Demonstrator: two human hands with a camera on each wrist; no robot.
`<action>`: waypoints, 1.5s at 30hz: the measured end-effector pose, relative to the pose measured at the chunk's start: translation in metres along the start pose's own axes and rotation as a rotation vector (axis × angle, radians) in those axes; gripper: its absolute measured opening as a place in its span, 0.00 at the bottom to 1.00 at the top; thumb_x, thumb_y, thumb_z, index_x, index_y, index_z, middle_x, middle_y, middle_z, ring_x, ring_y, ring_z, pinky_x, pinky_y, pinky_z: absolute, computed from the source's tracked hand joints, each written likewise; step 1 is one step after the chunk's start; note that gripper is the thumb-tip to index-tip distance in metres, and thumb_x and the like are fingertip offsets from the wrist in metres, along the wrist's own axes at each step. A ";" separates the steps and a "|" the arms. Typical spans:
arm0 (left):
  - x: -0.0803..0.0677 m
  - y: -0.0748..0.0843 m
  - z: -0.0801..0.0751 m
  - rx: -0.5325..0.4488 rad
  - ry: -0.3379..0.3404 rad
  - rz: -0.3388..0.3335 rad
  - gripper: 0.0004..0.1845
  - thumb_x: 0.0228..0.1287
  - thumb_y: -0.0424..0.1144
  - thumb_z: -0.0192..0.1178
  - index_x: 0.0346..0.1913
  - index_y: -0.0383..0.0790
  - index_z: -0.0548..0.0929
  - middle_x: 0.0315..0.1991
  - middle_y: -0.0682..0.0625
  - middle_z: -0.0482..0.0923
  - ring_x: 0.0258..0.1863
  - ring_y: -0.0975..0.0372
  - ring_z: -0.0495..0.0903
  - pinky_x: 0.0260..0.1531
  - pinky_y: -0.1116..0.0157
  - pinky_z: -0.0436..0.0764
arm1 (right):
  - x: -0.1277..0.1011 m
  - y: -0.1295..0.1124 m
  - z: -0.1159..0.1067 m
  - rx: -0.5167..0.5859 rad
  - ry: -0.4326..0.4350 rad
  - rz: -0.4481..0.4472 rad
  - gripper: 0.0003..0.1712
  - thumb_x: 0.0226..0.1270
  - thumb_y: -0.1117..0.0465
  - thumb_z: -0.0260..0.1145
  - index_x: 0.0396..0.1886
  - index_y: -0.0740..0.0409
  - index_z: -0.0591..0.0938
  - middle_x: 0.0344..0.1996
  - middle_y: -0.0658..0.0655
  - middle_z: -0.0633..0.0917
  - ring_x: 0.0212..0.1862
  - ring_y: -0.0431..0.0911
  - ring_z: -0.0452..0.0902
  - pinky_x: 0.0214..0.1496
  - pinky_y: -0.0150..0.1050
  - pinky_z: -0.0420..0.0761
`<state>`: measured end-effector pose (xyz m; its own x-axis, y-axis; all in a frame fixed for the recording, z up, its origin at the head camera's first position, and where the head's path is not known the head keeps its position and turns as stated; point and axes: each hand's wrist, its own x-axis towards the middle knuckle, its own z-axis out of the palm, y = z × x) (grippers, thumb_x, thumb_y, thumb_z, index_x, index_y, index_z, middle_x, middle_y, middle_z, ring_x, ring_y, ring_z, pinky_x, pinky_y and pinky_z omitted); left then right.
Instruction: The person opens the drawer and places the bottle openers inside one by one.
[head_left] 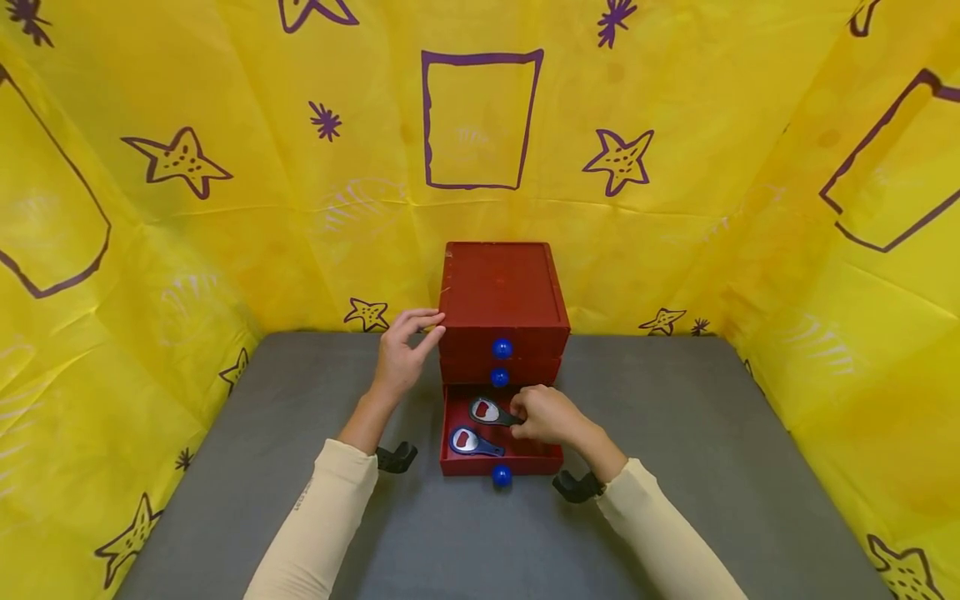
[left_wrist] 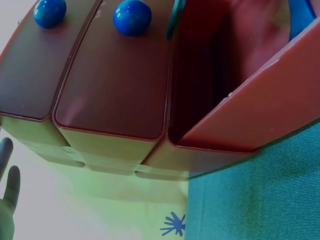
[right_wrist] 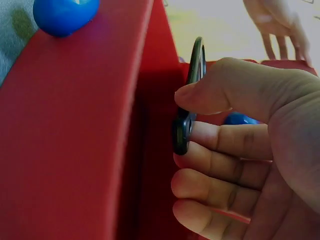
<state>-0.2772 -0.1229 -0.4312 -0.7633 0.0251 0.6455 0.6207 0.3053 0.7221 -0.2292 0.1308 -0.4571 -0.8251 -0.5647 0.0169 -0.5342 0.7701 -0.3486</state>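
Thumb and curled fingers [right_wrist: 220,137] of the right hand [head_left: 550,415] pinch the dark handle of a black, round-headed metal bottle opener with a red centre [head_left: 489,411], holding it over the far half of the pulled-out bottom drawer [head_left: 542,456] of a small red wooden three-drawer chest [head_left: 501,287]; the right-wrist view shows the opener edge-on between thumb and forefinger, close beside the drawer's red wall. A second bottle opener of the same shape, with a blue handle [head_left: 469,441], lies flat in the drawer's near half, just beside the first, head toward the drawer's left wall. The left hand [head_left: 401,354] rests with nearly straight fingers against the chest's upper left front corner, gripping nothing. The two upper drawers are pushed in, each with a round blue knob [head_left: 501,348]; a third blue knob [head_left: 501,476] on the open drawer's front points toward the near edge of the grey felt-covered desk [head_left: 675,467]. The chest stands at the middle of the desk's far edge, against a yellow plastic backdrop printed with purple stars and rectangles [head_left: 480,117] that also closes in the desk's left and right edges. Cream sleeves [head_left: 318,521] cover both forearms, with black straps at the wrists.
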 end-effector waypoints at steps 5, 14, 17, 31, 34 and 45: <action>0.000 -0.001 0.001 0.007 0.007 0.008 0.12 0.61 0.32 0.66 0.48 0.35 0.87 0.48 0.41 0.83 0.51 0.53 0.78 0.53 0.76 0.72 | 0.010 -0.004 0.011 0.019 0.000 0.047 0.09 0.50 0.57 0.75 0.24 0.54 0.83 0.22 0.48 0.78 0.27 0.41 0.69 0.28 0.34 0.71; -0.001 -0.001 0.003 -0.008 0.024 0.019 0.12 0.60 0.31 0.66 0.47 0.33 0.86 0.48 0.39 0.82 0.50 0.51 0.79 0.51 0.78 0.72 | 0.018 -0.009 0.030 0.067 -0.016 0.148 0.16 0.53 0.57 0.74 0.17 0.52 0.75 0.15 0.47 0.68 0.22 0.42 0.64 0.24 0.32 0.61; -0.002 0.001 0.004 -0.004 0.035 0.016 0.12 0.60 0.29 0.66 0.47 0.31 0.86 0.48 0.36 0.82 0.50 0.48 0.79 0.50 0.75 0.74 | 0.022 -0.010 0.037 0.029 0.000 0.165 0.18 0.53 0.57 0.74 0.15 0.52 0.74 0.15 0.47 0.68 0.22 0.43 0.64 0.24 0.33 0.61; -0.003 0.030 0.003 0.008 0.035 -0.011 0.12 0.60 0.25 0.63 0.47 0.24 0.84 0.48 0.32 0.80 0.49 0.45 0.77 0.50 0.68 0.76 | 0.033 -0.015 0.059 -0.092 0.066 0.204 0.10 0.53 0.58 0.73 0.21 0.57 0.80 0.24 0.56 0.84 0.26 0.49 0.78 0.28 0.43 0.79; -0.003 0.034 0.003 0.010 0.035 -0.010 0.11 0.60 0.25 0.63 0.46 0.24 0.84 0.47 0.32 0.80 0.49 0.46 0.77 0.49 0.71 0.75 | 0.029 -0.012 0.057 -0.052 0.078 0.192 0.14 0.57 0.57 0.72 0.18 0.56 0.79 0.19 0.55 0.80 0.24 0.47 0.74 0.26 0.39 0.73; -0.002 0.035 0.001 -0.025 0.014 -0.036 0.12 0.62 0.27 0.63 0.47 0.25 0.84 0.49 0.32 0.80 0.50 0.46 0.76 0.50 0.80 0.71 | 0.004 0.000 0.024 0.113 0.030 0.132 0.07 0.60 0.58 0.71 0.34 0.57 0.88 0.32 0.53 0.89 0.33 0.44 0.79 0.40 0.41 0.82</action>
<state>-0.2541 -0.1119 -0.4078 -0.7827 0.0012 0.6225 0.5975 0.2815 0.7508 -0.2283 0.1215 -0.4800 -0.8930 -0.4500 -0.0084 -0.3978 0.7980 -0.4528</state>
